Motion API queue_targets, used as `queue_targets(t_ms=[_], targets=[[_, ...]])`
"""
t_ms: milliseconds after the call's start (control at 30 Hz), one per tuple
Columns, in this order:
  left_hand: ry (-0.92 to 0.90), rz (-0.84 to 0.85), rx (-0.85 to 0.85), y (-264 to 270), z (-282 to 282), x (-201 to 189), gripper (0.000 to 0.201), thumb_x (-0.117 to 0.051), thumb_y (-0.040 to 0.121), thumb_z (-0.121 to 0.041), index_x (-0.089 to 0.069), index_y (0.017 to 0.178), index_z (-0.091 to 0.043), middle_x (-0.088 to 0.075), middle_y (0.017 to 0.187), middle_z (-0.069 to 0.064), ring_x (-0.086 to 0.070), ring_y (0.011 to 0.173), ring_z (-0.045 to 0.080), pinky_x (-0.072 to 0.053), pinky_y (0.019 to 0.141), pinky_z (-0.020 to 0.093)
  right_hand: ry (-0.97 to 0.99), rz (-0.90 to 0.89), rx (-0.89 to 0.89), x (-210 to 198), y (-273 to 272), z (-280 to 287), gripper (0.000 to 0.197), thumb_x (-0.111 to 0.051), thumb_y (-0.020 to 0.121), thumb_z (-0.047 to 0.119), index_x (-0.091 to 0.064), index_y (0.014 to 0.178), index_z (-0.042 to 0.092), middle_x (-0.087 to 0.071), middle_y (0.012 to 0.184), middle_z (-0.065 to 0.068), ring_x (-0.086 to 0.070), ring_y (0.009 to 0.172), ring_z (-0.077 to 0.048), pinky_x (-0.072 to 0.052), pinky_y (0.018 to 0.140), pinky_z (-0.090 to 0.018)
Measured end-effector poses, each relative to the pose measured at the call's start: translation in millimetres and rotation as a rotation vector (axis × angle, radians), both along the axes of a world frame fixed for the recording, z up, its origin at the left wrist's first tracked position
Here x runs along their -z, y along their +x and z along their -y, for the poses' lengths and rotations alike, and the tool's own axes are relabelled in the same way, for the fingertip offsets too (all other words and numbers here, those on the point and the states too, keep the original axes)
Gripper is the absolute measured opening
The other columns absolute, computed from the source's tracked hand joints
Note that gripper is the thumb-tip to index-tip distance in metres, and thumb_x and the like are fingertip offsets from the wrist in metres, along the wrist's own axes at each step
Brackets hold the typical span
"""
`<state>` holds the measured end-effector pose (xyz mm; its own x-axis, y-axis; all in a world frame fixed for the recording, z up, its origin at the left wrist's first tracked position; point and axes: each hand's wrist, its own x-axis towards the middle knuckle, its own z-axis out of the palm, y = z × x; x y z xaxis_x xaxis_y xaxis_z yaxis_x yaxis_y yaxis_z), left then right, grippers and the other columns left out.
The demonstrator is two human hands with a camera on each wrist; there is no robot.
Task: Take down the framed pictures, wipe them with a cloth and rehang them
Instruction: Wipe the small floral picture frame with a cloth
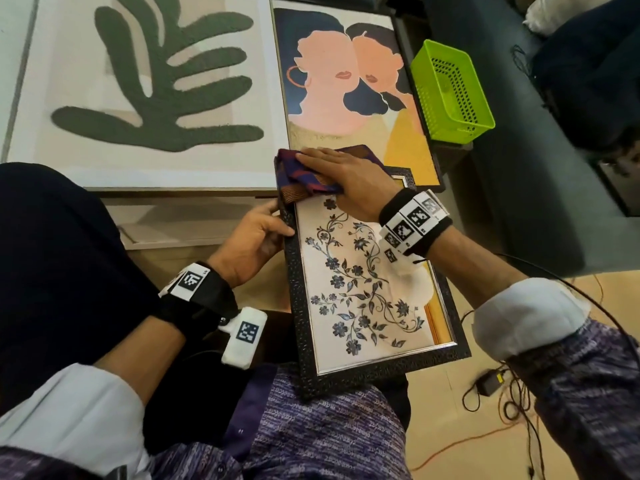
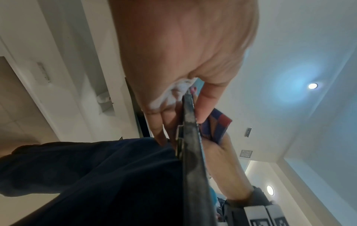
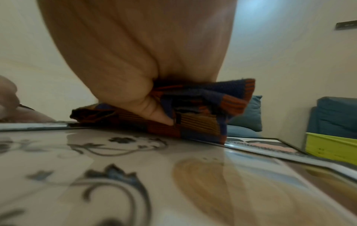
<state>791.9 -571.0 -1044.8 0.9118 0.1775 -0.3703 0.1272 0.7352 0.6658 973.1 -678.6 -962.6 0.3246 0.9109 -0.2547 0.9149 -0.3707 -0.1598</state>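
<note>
At the far left lies the leaf picture, flat on the table, and just beside it to the right the picture of two faces; both are down from the wall, and whether they have been wiped cannot be told. In front of them the left hand grips the left rail of the floral picture, thumb on the front of the dark frame and fingers curled round behind it, as the left wrist view shows edge-on. This picture rests with its near short edge on the person's lap and its far end reaching over the near edge of the faces picture. Its long axis runs away from the person, leaning a little to the left at the far end, with the glass face turned upward. The right hand lies on the folded striped cloth, fingers nearly straight on top and the thumb tucked against the cloth's side, pressing it on the top left corner of the frame. The likely trouble is at that far end: hard pressure there, with only one side rail held, could tip the frame or slide it off the lap, and its corner could scrape the faces picture under it. Glare on the glass may also hide unwiped patches. To the right stands a green basket, well clear of the work.
</note>
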Motion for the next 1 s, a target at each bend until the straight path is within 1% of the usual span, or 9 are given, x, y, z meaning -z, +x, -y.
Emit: queue_targets(t_ms=[200, 300, 367, 433, 500, 600, 700, 800, 1000], targets=[[-0.007, -0.018, 0.013, 1.1, -0.5, -1.1, 0.059, -0.055, 0.065, 0.006, -0.067, 0.121, -0.008, -0.078, 0.101, 0.005, -0.073, 0.082, 0.015, -0.058, 0.07, 0.022, -0.042, -0.017, 0.28, -1.8, 36.0, 70.9, 0.082, -0.063, 0.082, 0.027, -0.031, 0.157, 0.031, -0.032, 0.163, 0.003, -0.032, 0.149, -0.021, -0.031, 0.12, -0.044], [-0.002, -0.025, 0.006, 3.4, 1.9, -5.2, 0.058, -0.055, 0.067, 0.008, -0.065, 0.122, -0.007, -0.076, 0.1, 0.006, -0.072, 0.081, 0.016, -0.058, 0.069, 0.022, -0.028, -0.013, 0.449, -8.3, 43.1, 107.9, 0.08, -0.055, 0.084, 0.007, -0.032, 0.157, 0.03, -0.032, 0.163, 0.001, -0.033, 0.149, -0.023, -0.024, 0.123, -0.036], [0.02, -0.034, -0.001, 4.4, 3.7, -7.9, 0.054, -0.049, 0.08, 0.016, -0.062, 0.128, -0.006, -0.074, 0.103, 0.007, -0.069, 0.084, 0.018, -0.058, 0.07, 0.022, -0.058, -0.024, 0.549, -14.3, 40.6, 125.7, 0.084, -0.053, 0.083, -0.004, -0.032, 0.157, 0.028, -0.037, 0.16, -0.004, -0.038, 0.145, -0.028, -0.027, 0.121, -0.035], [0.037, -0.047, 0.004, 4.3, 5.6, -9.6, 0.054, -0.037, 0.089, 0.021, -0.062, 0.126, -0.007, -0.073, 0.104, 0.007, -0.068, 0.085, 0.017, -0.058, 0.069, 0.021, -0.092, -0.034, 0.636, -19.1, 37.5, 142.4, 0.078, -0.052, 0.088, -0.004, -0.034, 0.156, 0.03, -0.056, 0.142, -0.016, -0.053, 0.127, -0.038, -0.041, 0.11, -0.045], [0.053, -0.052, 0.008, 3.2, 6.2, -9.5, 0.054, -0.035, 0.09, 0.021, -0.064, 0.124, -0.009, -0.073, 0.105, 0.006, -0.068, 0.086, 0.017, -0.059, 0.068, 0.02, -0.111, -0.092, 0.713, -24.2, 33.0, 157.9, 0.066, -0.052, 0.094, 0.002, -0.04, 0.149, 0.036, -0.067, 0.113, -0.016, -0.063, 0.104, -0.038, -0.051, 0.095, -0.052], [0.097, -0.056, 0.027, 0.3, 6.9, -9.5, 0.054, -0.036, 0.09, 0.017, -0.063, 0.128, -0.01, -0.073, 0.107, 0.005, -0.07, 0.087, 0.015, -0.059, 0.068, 0.02, -0.13, -0.264, 0.825, -36.5, 21.3, 180.3, 0.037, -0.051, 0.101, 0.01, -0.052, 0.131, 0.032, -0.067, 0.098, -0.012, -0.067, 0.09, -0.031, -0.058, 0.083, -0.048], [0.141, -0.066, 0.038, -2.6, 7.9, -9.6, 0.051, -0.036, 0.091, 0.016, -0.063, 0.127, -0.01, -0.076, 0.1, 0.0, -0.071, 0.083, 0.013, -0.058, 0.066, 0.02, -0.097, -0.409, 0.92, -49.9, 6.9, 201.4, 0.025, -0.052, 0.101, 0.009, -0.054, 0.109, 0.032, -0.067, 0.101, -0.012, -0.067, 0.093, -0.029, -0.055, 0.077, -0.037], [0.185, -0.071, 0.053, -5.2, 9.4, -10.3, 0.049, -0.038, 0.093, 0.014, -0.062, 0.127, -0.011, -0.076, 0.102, -0.001, -0.071, 0.084, 0.011, -0.058, 0.066, 0.021, -0.003, -0.462, 0.969, -55.0, -0.4, 222.1, 0.024, -0.053, 0.098, 0.005, -0.059, 0.11, 0.025, -0.068, 0.103, -0.012, -0.067, 0.097, -0.029, -0.052, 0.076, -0.034], [0.259, -0.09, 0.083, -10.8, 12.9, -8.8, 0.048, -0.042, 0.095, 0.012, -0.061, 0.132, -0.011, -0.074, 0.114, 0.005, -0.07, 0.095, 0.017, -0.059, 0.073, 0.025, 0.288, -0.489, 1.042, -59.4, -11.7, 234.9, 0.026, -0.054, 0.097, 0.002, -0.062, 0.104, 0.026, -0.068, 0.107, -0.008, -0.065, 0.102, -0.025, -0.052, 0.09, -0.043]])
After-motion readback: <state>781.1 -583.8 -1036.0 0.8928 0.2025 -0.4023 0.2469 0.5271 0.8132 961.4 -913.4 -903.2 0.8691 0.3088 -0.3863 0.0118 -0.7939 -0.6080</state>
